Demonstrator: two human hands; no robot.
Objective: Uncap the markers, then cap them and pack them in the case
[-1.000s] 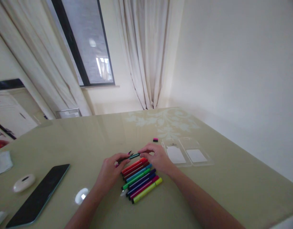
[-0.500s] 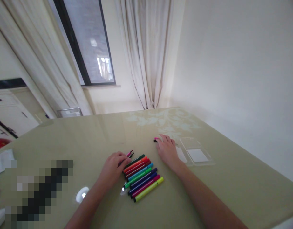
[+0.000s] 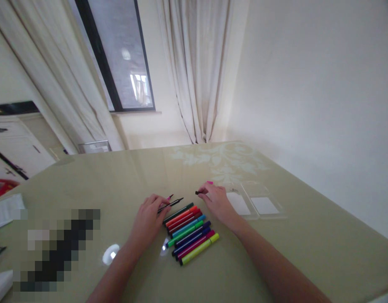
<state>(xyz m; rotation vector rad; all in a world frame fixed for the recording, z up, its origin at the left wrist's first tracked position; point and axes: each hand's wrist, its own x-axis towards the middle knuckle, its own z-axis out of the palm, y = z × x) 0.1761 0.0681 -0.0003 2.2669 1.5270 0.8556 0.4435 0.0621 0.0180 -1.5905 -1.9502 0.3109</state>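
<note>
My left hand is closed around an uncapped black marker, whose bare tip points up and to the right. Just beyond it, the tip of an uncapped pink marker shows; its body is hidden by the hand. Between the thumb and fingers of my right hand is a small black pen cap. A pink cap sits at the far side of that hand. Capped markers lie side by side in a slanted row between my forearms, from a dark green marker to a yellow marker.
A clear plastic case lies opened to the right of my right hand, with white cards inside. White paper lies at the table's left. A wall borders the table on the right, and curtains hang behind.
My left hand has raised the black marker so its tip sticks out further. The right hand has picked up the black cap and moved slightly left and nearer, leaving the pink cap behind.
</note>
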